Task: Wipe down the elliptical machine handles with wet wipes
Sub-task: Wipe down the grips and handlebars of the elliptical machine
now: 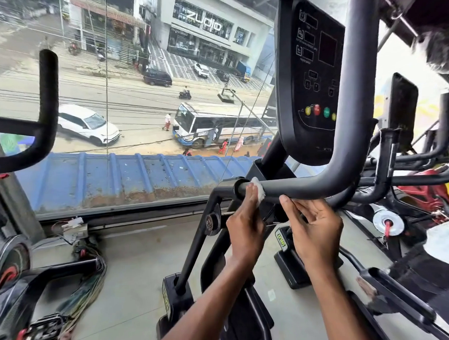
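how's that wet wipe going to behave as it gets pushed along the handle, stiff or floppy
Probably floppy: the wet wipe sits bunched where the left hand holds it against the handle. It looks thin and small, so it is likely very light. On the smooth round tube it may slide easily and bunch up further.

White car (88, 125), blue-white bus (217, 127) on the street, blue corrugated roof (116, 173) nearer

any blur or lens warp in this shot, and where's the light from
Head view: bright daylight comes through the window; the wide-angle lens bends the console and handle; the wipe at centre is sharp; the lower-left pedal and the right edge are smeared.
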Demonstrator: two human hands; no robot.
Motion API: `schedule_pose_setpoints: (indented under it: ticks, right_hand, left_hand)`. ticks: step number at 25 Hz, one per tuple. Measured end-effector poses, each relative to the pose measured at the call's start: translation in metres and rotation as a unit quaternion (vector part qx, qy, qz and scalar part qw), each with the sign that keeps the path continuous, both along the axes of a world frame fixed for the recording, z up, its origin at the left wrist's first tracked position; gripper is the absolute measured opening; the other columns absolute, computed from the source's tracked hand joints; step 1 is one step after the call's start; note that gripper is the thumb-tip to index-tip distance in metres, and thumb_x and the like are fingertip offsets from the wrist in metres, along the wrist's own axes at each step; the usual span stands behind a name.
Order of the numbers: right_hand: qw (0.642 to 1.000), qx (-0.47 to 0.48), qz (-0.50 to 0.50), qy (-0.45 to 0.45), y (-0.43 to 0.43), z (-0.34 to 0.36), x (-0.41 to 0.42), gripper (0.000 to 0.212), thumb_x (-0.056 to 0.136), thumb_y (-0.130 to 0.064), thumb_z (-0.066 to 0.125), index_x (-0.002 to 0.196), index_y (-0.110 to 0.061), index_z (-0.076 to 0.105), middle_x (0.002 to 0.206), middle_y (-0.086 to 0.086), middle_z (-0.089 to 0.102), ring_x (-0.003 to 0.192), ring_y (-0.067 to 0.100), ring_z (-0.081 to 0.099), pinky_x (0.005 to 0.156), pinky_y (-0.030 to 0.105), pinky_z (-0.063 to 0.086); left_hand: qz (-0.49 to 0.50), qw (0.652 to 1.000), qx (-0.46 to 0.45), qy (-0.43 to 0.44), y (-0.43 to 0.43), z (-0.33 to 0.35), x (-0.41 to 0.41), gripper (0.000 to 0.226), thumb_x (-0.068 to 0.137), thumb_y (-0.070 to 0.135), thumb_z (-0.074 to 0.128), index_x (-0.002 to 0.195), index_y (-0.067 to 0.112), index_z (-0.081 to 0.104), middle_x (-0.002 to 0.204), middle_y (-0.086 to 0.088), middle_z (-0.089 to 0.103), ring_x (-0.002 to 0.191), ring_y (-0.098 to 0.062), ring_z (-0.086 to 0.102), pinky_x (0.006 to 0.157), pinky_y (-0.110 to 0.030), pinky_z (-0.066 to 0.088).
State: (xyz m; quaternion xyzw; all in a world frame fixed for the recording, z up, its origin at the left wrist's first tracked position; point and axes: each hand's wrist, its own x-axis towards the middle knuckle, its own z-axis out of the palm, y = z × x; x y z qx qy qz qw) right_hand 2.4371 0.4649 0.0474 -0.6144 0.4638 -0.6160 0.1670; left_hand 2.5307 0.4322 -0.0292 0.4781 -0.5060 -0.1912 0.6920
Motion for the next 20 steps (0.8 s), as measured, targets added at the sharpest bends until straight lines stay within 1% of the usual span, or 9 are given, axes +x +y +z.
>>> schedule_pose_setpoints:
  ticks: [3,6,9,12,13,14,15,18,20]
  right_hand:
    - [1.000,-0.002,0.001,0.016,-0.001,0.000,-0.002,0.018,0.088,-0.016,0.080,0.105,-0.009,0.075,0.103,0.003,0.080,0.102,0.023,0.076,0.098,0.046,0.057]
    - [1.000,-0.003,0.004,0.026,-0.001,0.000,-0.001,0.016,0.089,-0.016,0.080,0.103,-0.011,0.075,0.101,0.000,0.080,0.100,0.022,0.076,0.097,0.045,0.058]
    - [1.000,-0.011,0.009,0.028,-0.001,0.001,0.000,0.013,0.090,-0.016,0.080,0.101,-0.017,0.074,0.099,-0.002,0.080,0.098,0.022,0.077,0.096,0.044,0.059]
    - [1.000,-0.007,-0.002,0.028,-0.002,0.000,0.000,0.012,0.090,-0.016,0.081,0.100,-0.018,0.075,0.097,-0.001,0.080,0.095,0.022,0.077,0.095,0.046,0.060]
    - [1.000,-0.007,-0.002,0.030,-0.002,0.000,0.000,0.011,0.090,-0.017,0.081,0.099,-0.020,0.074,0.097,-0.001,0.080,0.095,0.022,0.077,0.094,0.046,0.060]
    - [0.999,-0.009,-0.002,0.031,-0.002,0.000,0.002,0.011,0.090,-0.019,0.081,0.098,-0.022,0.074,0.096,0.000,0.080,0.094,0.021,0.077,0.094,0.047,0.060]
    - [1.000,-0.010,-0.002,0.030,-0.002,-0.001,0.002,0.010,0.090,-0.022,0.080,0.098,-0.024,0.074,0.097,0.000,0.080,0.094,0.021,0.077,0.094,0.047,0.060]
    - [1.000,-0.008,-0.013,0.024,-0.002,-0.003,0.003,0.018,0.088,-0.036,0.078,0.098,-0.021,0.074,0.097,-0.002,0.080,0.095,0.021,0.077,0.092,0.051,0.060]
    - [0.999,0.003,-0.021,0.031,-0.002,-0.002,0.003,0.025,0.086,-0.042,0.077,0.098,-0.021,0.074,0.096,-0.004,0.080,0.095,0.019,0.078,0.090,0.052,0.061]
  left_hand:
    - [-0.001,0.997,-0.069,-0.022,0.007,0.001,0.000,0.061,0.084,-0.003,0.043,0.142,0.009,0.060,0.145,-0.005,0.059,0.134,-0.012,0.057,0.106,-0.023,0.049]
    - [0.017,1.000,-0.013,-0.018,-0.007,-0.003,0.011,0.060,0.085,0.002,0.046,0.141,0.013,0.062,0.142,0.000,0.061,0.127,-0.009,0.059,0.101,-0.024,0.050]
    - [-0.019,0.999,0.044,0.015,-0.013,-0.006,0.017,0.063,0.088,-0.003,0.049,0.143,0.025,0.062,0.135,0.001,0.065,0.120,-0.005,0.062,0.095,-0.023,0.052]
    - [-0.031,0.992,0.116,0.027,-0.024,-0.011,0.025,0.051,0.091,0.003,0.051,0.132,0.025,0.070,0.108,-0.020,0.070,0.088,-0.012,0.071,0.075,-0.030,0.052]
    - [-0.027,0.991,0.128,0.021,-0.028,-0.014,0.029,0.045,0.091,0.006,0.053,0.126,0.024,0.074,0.101,-0.024,0.068,0.079,0.008,0.057,0.071,-0.031,0.050]
    - [-0.022,0.991,0.130,0.019,-0.029,-0.011,0.032,0.041,0.092,0.009,0.053,0.123,0.023,0.076,0.101,-0.022,0.071,0.113,-0.025,0.056,0.073,-0.031,0.052]
    - [-0.028,0.992,0.116,0.030,-0.027,-0.007,0.033,0.040,0.093,0.010,0.054,0.123,0.023,0.076,0.106,-0.015,0.075,0.097,-0.018,0.075,0.079,-0.029,0.055]
    - [-0.051,0.998,0.031,0.031,-0.005,0.017,0.031,0.040,0.097,0.003,0.058,0.130,0.020,0.072,0.127,0.003,0.070,0.118,0.008,0.061,0.096,-0.014,0.050]
    - [-0.049,0.999,-0.002,0.013,0.003,0.020,0.029,0.044,0.096,-0.002,0.058,0.133,0.019,0.070,0.131,0.006,0.068,0.122,0.013,0.056,0.098,-0.008,0.044]
